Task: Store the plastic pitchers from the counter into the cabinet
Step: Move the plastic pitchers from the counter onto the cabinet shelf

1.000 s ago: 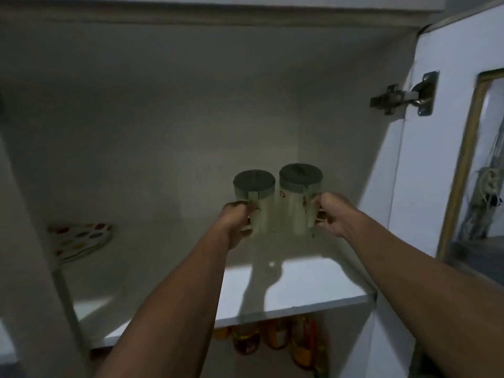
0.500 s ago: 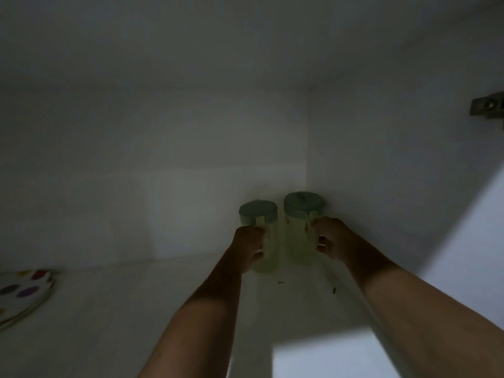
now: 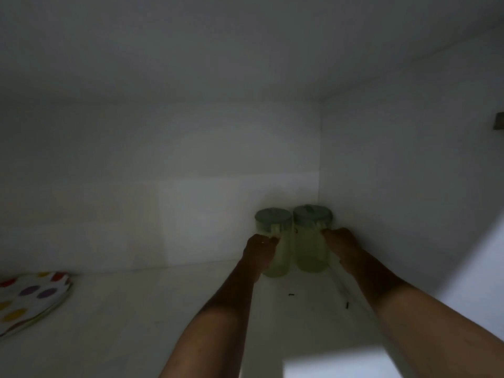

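A: How many pitchers are in there?

B: Two. The left pitcher (image 3: 275, 241) and the right pitcher (image 3: 311, 238) stand upright side by side on the cabinet shelf (image 3: 136, 323), nearly touching, tucked into the back right corner. There is also one spotted plate (image 3: 30, 298) at the far left, well apart from them.

A: And the hands?

B: Two as well. The left hand (image 3: 259, 252) has its grip clenched around the handle of the left pitcher. The right hand (image 3: 341, 244) is wrapped on the handle side of the right pitcher; the light is dim there, but it reads as a closed grasp on it.

A: What room is left around them?

B: Little on the right: the right pitcher sits just beside the side wall (image 3: 409, 186), and both are near the back wall (image 3: 163, 173). To the left the shelf runs open all the way to the plate. Overhead there is plenty of clear height up to the cabinet ceiling (image 3: 218, 50). Two small dark specks lie on the shelf in front of the pitchers.

A: What do they look like?

B: Both pitchers are cylinders of pale, translucent greenish plastic, each with a round, flat, grey-green lid. The shelf and walls are smooth, matte white panels. The plate is white with coloured oval dots in red, purple, yellow and orange. A bright patch of light falls on the shelf's near right edge.
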`<state>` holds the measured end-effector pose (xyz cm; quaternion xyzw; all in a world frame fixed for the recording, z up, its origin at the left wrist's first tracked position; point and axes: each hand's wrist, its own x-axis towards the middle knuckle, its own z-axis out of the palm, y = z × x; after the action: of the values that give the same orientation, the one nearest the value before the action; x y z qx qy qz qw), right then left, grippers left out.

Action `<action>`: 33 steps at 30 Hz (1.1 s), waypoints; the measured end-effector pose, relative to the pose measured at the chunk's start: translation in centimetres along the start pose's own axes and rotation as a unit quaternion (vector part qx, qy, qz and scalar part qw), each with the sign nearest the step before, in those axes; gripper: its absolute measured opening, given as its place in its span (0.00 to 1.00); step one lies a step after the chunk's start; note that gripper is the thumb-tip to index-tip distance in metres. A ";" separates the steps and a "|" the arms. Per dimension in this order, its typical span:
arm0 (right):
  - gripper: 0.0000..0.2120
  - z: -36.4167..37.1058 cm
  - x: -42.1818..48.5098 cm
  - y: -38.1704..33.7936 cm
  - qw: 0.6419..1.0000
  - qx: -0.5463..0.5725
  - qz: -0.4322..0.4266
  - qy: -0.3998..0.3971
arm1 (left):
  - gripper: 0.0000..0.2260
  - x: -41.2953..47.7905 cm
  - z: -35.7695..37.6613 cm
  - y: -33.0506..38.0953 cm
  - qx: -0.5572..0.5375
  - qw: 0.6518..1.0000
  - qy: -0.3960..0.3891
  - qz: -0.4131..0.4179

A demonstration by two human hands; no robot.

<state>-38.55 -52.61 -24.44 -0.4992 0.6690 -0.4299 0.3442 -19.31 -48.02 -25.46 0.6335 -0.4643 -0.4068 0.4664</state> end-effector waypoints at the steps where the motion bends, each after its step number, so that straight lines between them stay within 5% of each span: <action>1: 0.30 -0.3 -1.1 0.0 0.999 -0.034 -0.019 0.022 | 0.22 -0.6 -0.5 -0.3 0.021 1.000 0.011 0.014; 4: 0.26 -1.1 -4.9 0.1 0.982 -0.135 -0.131 0.022 | 0.25 -4.1 -2.0 -0.7 0.136 0.987 0.044 0.078; 8: 0.30 -1.7 -11.9 -0.1 0.908 -0.303 -0.275 -0.086 | 0.25 -11.6 -4.3 -1.3 0.441 0.868 0.080 0.216; 11: 0.28 -1.4 -18.6 -0.6 0.862 -0.349 -0.345 -0.128 | 0.25 -17.9 -6.4 -2.2 0.501 0.825 0.095 0.245; 21: 0.27 2.0 -39.3 -0.3 0.726 -0.380 -0.528 -0.224 | 0.24 -39.4 -19.1 -9.1 0.577 0.790 0.148 0.146; 33: 0.27 18.3 -67.3 -4.6 0.553 -0.308 -0.714 -0.299 | 0.27 -63.1 -40.1 -18.5 0.612 0.746 0.264 -0.019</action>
<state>-2.73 7.44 -25.32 -0.9883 0.0434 -0.1282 -0.0708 7.56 24.08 -28.83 0.8738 -0.4601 0.1388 0.0748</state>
